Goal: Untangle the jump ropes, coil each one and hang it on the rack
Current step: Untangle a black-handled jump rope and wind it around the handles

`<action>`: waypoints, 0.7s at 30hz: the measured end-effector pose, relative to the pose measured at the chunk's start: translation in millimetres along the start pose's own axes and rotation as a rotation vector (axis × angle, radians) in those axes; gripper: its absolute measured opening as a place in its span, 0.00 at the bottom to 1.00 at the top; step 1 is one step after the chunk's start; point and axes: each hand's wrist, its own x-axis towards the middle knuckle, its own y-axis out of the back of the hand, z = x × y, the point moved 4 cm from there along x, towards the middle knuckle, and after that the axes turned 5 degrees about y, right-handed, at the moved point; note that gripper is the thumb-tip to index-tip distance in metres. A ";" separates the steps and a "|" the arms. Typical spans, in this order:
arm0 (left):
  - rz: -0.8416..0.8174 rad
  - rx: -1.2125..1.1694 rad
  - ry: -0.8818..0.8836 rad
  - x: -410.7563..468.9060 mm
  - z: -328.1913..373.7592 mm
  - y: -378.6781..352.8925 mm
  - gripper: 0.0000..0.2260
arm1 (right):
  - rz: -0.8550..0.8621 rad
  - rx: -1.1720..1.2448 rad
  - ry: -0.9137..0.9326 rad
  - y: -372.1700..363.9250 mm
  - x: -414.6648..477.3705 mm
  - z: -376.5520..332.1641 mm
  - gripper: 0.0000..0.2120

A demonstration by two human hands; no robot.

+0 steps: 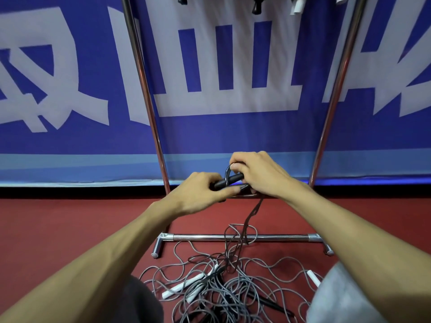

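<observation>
Our left hand [200,190] grips the handle [229,181]; right fingers [239,159] pinch the cord [226,171] loop. We should wrap snugly, drawing slack cleanly from the pile [217,283].

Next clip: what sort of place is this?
Probably a sports hall or gym: red floor, a big blue banner with white lettering behind, and a metal rack beside tangled jump ropes.

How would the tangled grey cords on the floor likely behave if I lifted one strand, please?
Probably floppy: the grey cords lie in loose curves. Likely to drag neighbours along, since strands cross repeatedly. The white handles would probably dangle.
</observation>
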 end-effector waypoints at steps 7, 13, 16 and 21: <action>0.099 0.208 -0.099 4.8 0.8 -3.6 0.12 | 0.040 -0.014 -0.054 8.6 0.4 5.6 0.13; 0.059 0.220 -0.204 -0.5 3.8 5.4 0.09 | 0.031 0.219 -0.151 13.1 2.5 11.9 0.11; -0.010 0.040 -0.209 -6.2 5.6 11.9 0.07 | 0.062 0.566 -0.271 20.3 -1.2 16.7 0.15; -0.069 -0.699 -0.095 -8.1 14.3 18.9 0.07 | 0.148 0.921 -0.387 20.6 0.2 15.5 0.19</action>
